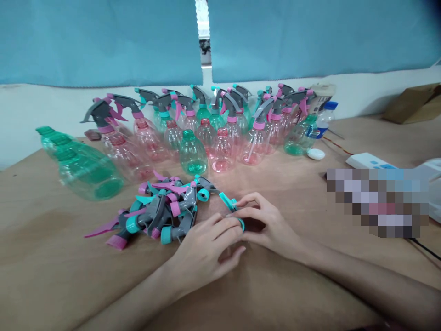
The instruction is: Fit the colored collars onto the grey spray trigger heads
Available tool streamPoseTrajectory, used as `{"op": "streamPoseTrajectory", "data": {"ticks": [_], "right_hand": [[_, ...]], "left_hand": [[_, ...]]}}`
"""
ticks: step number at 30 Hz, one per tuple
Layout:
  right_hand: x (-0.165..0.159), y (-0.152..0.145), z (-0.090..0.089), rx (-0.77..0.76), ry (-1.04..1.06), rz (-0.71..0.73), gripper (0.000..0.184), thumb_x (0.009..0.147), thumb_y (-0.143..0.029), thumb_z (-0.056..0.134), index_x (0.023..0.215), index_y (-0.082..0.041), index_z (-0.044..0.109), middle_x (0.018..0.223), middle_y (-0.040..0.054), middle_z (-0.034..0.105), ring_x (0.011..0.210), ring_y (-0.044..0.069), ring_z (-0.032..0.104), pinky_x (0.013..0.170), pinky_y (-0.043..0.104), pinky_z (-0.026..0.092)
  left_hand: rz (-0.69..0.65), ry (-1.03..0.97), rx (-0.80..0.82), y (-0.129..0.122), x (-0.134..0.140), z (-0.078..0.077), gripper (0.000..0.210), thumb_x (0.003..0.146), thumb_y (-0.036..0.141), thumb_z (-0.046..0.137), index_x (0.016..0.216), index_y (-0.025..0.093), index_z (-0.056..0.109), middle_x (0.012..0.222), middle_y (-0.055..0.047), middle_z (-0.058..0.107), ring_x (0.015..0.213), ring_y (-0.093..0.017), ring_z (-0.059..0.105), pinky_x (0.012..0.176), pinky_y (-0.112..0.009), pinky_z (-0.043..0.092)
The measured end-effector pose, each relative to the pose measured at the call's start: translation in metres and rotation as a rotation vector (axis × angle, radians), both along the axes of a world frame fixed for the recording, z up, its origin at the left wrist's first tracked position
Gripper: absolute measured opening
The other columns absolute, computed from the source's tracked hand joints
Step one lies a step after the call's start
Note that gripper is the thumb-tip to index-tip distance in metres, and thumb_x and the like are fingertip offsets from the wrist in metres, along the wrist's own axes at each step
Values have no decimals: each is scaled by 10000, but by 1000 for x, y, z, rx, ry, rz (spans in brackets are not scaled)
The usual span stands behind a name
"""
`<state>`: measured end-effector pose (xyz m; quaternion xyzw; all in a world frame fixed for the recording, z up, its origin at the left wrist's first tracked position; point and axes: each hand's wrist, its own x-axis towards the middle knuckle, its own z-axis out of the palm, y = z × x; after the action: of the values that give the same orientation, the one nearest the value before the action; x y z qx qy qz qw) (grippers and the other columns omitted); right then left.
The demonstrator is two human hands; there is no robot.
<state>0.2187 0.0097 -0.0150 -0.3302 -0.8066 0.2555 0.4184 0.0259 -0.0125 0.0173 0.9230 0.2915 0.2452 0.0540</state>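
Observation:
A trigger spray head (226, 201) with a teal lever and teal collar is between my two hands at the front of the table. My left hand (212, 246) closes over its body, hiding most of it. Fingers of my right hand (270, 225) pinch around its teal parts from the right side. Just left of my hands lies a loose pile of grey spray heads (156, 214) with pink or teal levers and collars. Beyond the pile stand a capless green bottle (193, 154) and a capless pink bottle (223, 154).
Several bottles with spray heads (258, 140) fitted stand in rows behind. Green bottles (89, 170) lie tilted at the left. A blue-capped bottle (325, 119), a white round object (315, 154), a white power strip (368, 162) and a cardboard box (411, 103) are at the right.

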Motion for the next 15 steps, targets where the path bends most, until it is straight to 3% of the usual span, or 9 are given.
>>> {"op": "streamPoseTrajectory", "data": {"ticks": [4,9,15], "right_hand": [[0,0,3,-27,32,-17,221,790,-280,682,998,-215,644,1064,72,517,896,175,610,780,347,554],[1,-1,1,1,51,3,213,797,-291,675,992,-210,647,1067,77,518,949,189,598,813,366,543],[0,-2,3,-12,55,-23,255,797,-324,674,1033,-231,653,1054,73,530,942,195,600,807,368,542]], "left_hand": [[87,28,171,0,1,1,126,907,206,513,1015,176,570,943,-34,658,763,-178,507,692,-315,471],[62,-10,155,-3,3,2,147,904,267,535,1011,176,580,1018,-66,617,886,-194,508,785,-323,486],[247,72,273,-2,0,4,249,882,412,534,995,201,603,1087,-131,505,957,-277,491,741,-404,471]]}}
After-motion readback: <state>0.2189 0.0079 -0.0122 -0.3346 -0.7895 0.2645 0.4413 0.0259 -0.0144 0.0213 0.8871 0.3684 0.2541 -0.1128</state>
